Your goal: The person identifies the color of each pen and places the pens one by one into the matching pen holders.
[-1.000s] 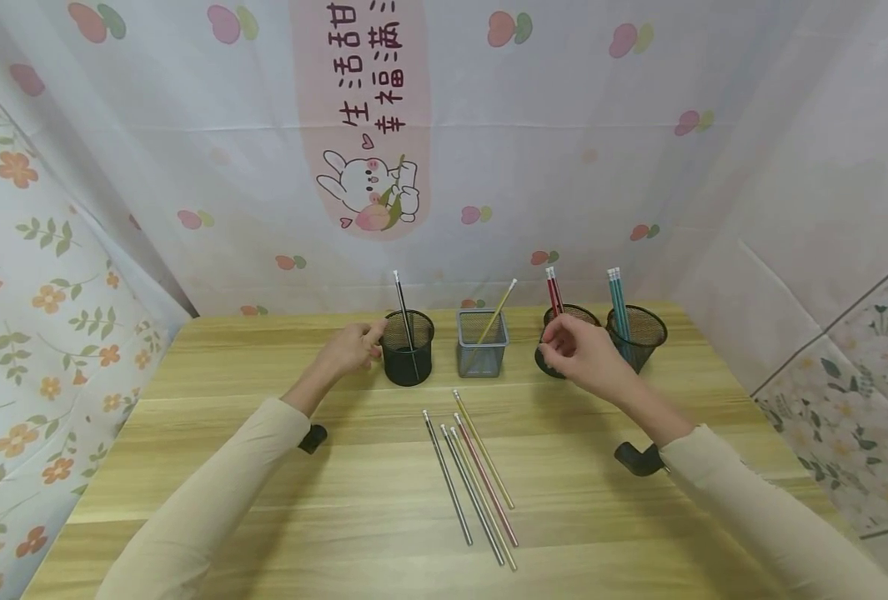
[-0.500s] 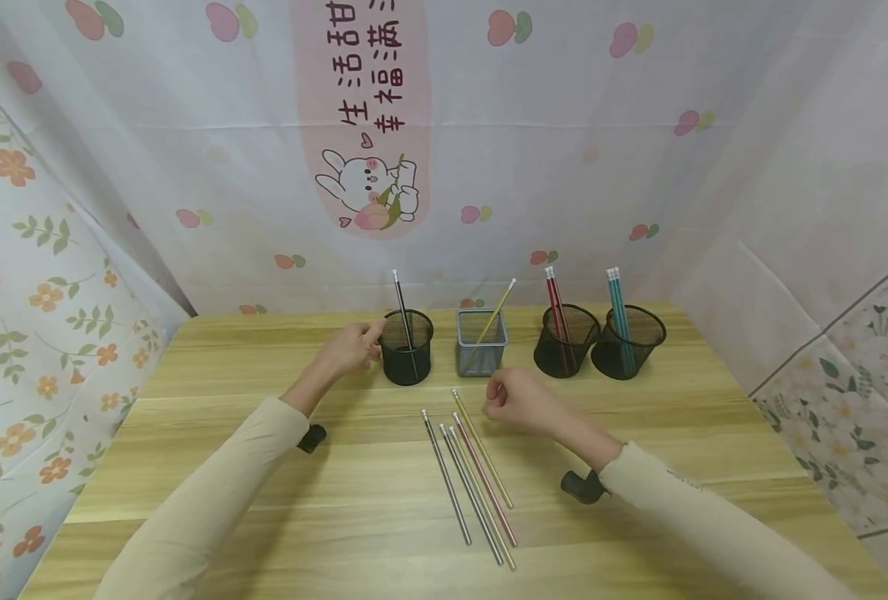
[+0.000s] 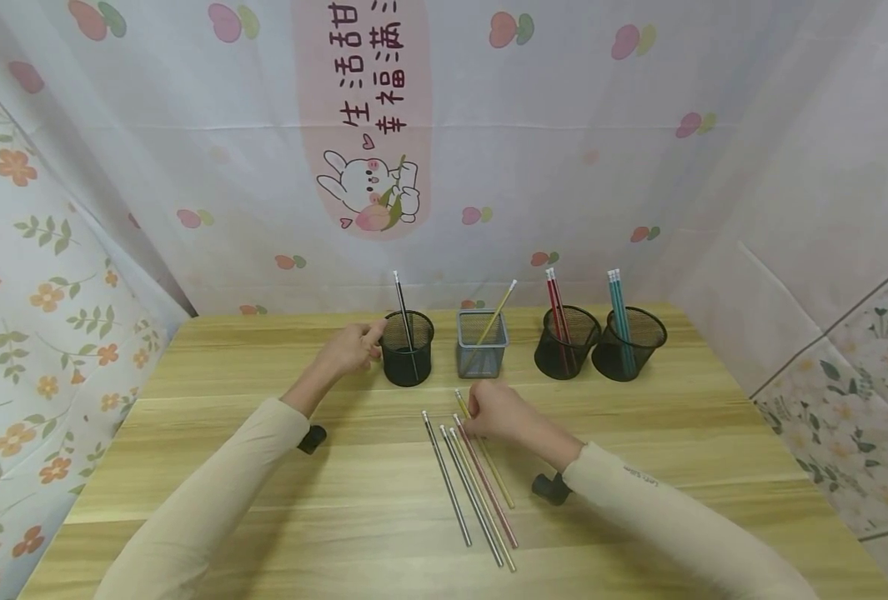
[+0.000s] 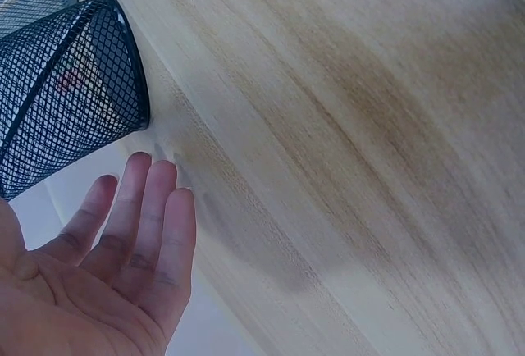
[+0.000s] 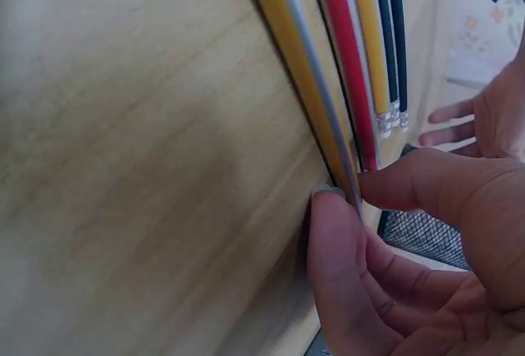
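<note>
The wood-striped counter [image 3: 353, 517] is the widest thing before me, and it carries all that lies around the right grip [image 3: 498, 412]. The left grip [image 3: 349, 348] is ahead and to the left of the right one; its fingers are loose and extended beside the leftmost cup [image 3: 394, 367], and whether they touch it I cannot tell. The grey square cup [image 3: 493, 354] stands just beyond the right grip, while the red-pencil cup [image 3: 549, 362] and the teal-pencil cup [image 3: 612, 362] are farther to its right.

The outer yellow pencil [image 5: 297, 61] lies on the counter, and the right grip pinches it near its eraser end. From there its long axis runs back toward the person and slightly rightward, so the right hand is clearly the nearer one. With most of its length behind the pinch, I think this side would sink if raised. Leftward of the grip lie the red pencil [image 5: 346, 52], the inner yellow pencil [image 5: 367, 28] and two dark pencils [image 3: 446, 478], almost parallel.
</note>
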`<action>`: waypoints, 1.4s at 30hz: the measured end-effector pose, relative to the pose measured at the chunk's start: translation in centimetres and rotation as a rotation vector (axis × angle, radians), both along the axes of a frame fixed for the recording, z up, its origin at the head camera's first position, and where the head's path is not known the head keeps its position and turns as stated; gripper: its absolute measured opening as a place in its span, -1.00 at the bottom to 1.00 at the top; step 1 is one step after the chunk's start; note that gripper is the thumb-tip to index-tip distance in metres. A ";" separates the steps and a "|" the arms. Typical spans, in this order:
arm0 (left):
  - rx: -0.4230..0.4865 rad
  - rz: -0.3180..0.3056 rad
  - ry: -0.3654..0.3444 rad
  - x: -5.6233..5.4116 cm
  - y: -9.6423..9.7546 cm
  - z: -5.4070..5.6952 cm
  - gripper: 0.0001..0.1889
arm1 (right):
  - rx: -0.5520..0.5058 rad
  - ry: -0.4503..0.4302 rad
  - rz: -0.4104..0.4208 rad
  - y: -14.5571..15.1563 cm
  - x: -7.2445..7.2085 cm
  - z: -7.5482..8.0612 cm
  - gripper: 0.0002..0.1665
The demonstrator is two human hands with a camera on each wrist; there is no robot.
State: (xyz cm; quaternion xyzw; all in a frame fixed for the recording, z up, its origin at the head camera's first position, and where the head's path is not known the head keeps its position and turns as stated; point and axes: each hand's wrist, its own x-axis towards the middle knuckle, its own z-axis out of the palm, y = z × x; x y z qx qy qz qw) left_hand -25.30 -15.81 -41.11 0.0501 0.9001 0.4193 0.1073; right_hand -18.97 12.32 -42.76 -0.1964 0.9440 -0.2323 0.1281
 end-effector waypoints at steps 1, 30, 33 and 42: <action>0.006 0.002 -0.002 0.1 0.0 0.0 -0.22 | 0.005 0.003 -0.004 -0.1 0.0 0.0 -0.65; 0.009 0.019 0.005 -0.1 0.1 -0.1 -0.23 | -0.260 -0.213 -0.008 2.5 -0.8 0.7 -0.91; 0.009 0.020 0.003 0.0 0.1 0.0 -0.23 | -0.298 -0.200 0.012 3.0 -0.9 0.9 -0.92; 0.011 0.019 -0.008 -0.1 0.2 0.0 -0.23 | -0.306 -0.114 0.090 4.0 -1.4 1.8 -0.91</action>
